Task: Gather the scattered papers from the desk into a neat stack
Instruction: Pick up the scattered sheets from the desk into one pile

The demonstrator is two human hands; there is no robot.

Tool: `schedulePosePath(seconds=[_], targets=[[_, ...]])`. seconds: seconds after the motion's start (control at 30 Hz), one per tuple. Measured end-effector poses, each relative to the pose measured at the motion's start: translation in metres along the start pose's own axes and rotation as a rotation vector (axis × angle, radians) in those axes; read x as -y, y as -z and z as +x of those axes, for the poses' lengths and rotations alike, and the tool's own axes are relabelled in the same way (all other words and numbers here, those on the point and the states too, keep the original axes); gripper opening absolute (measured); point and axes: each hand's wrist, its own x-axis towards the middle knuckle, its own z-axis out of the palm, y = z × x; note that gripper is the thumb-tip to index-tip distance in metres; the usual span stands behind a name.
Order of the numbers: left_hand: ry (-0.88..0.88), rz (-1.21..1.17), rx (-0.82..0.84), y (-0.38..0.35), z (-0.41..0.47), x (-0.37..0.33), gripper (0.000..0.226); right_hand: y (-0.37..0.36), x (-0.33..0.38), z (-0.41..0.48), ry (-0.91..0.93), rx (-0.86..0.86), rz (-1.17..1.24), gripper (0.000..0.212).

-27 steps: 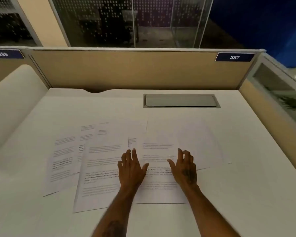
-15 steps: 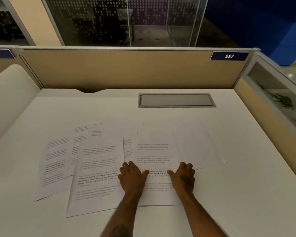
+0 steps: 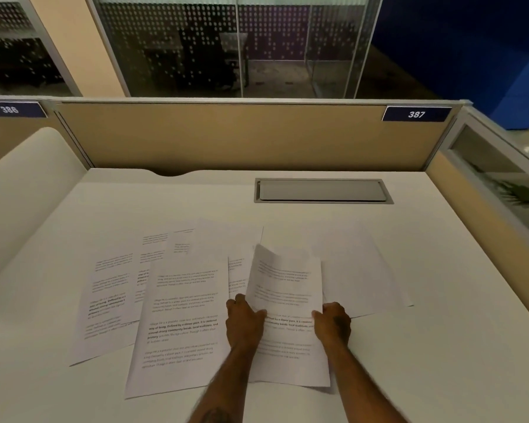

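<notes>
I see my left hand (image 3: 244, 323) and right hand (image 3: 333, 325) pinching one sheet (image 3: 287, 303) by its side edges, far end lifting; other papers (image 3: 177, 312) lie toward nine o'clock on the desk (image 3: 440, 331).

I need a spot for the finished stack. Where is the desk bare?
Bare: white desk right of the right hand, and the strip before the grey cable hatch. Crowded: overlapping printed sheets beside the left hand.

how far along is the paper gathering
Barely started: no stack shows yet. In hand: the left hand and right hand grip one printed sheet by its sides, its far end lifted. Left: the other sheets lie overlapped across the desk.
</notes>
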Motion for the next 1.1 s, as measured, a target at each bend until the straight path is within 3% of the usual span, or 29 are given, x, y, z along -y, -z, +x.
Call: schedulePosePath(seconds=[0.17, 0.3, 0.4, 0.53, 0.6, 0.7, 0.87, 0.97, 1.1], targets=[[-0.069, -0.321, 0.049, 0.038, 0.013, 0.001, 0.017, 0.012, 0.024, 0.004, 0.109, 0.057, 0.201, 0.026], [-0.049, -0.76, 0.197, 0.089, 0.025, 0.019, 0.029, 0.016, 0.056, -0.002, 0.201, 0.206, 0.358, 0.026], [-0.03, -0.92, 0.293, 0.121, 0.024, 0.042, 0.031, 0.004, 0.083, -0.015, 0.276, 0.329, 0.407, 0.026], [-0.027, -0.928, 0.18, 0.16, 0.017, 0.086, 0.027, -0.029, 0.105, -0.04, 0.258, 0.471, 0.431, 0.034], [-0.021, -0.909, 0.14, 0.184, 0.013, 0.114, 0.027, -0.049, 0.107, -0.053, 0.228, 0.44, 0.409, 0.04], [0.0, -0.876, 0.091, 0.219, 0.012, 0.153, 0.028, -0.08, 0.101, -0.065, 0.261, 0.302, 0.087, 0.046], [0.02, -0.897, 0.045, 0.262, 0.019, 0.19, 0.025, -0.128, 0.098, -0.089, 0.309, 0.215, -0.253, 0.078], [0.023, -0.905, 0.039, 0.274, 0.027, 0.202, 0.026, -0.148, 0.103, -0.099, 0.314, 0.147, -0.358, 0.073], [0.019, -0.913, 0.056, 0.28, 0.036, 0.212, 0.029, -0.157, 0.108, -0.093, 0.179, 0.247, -0.228, 0.059]])
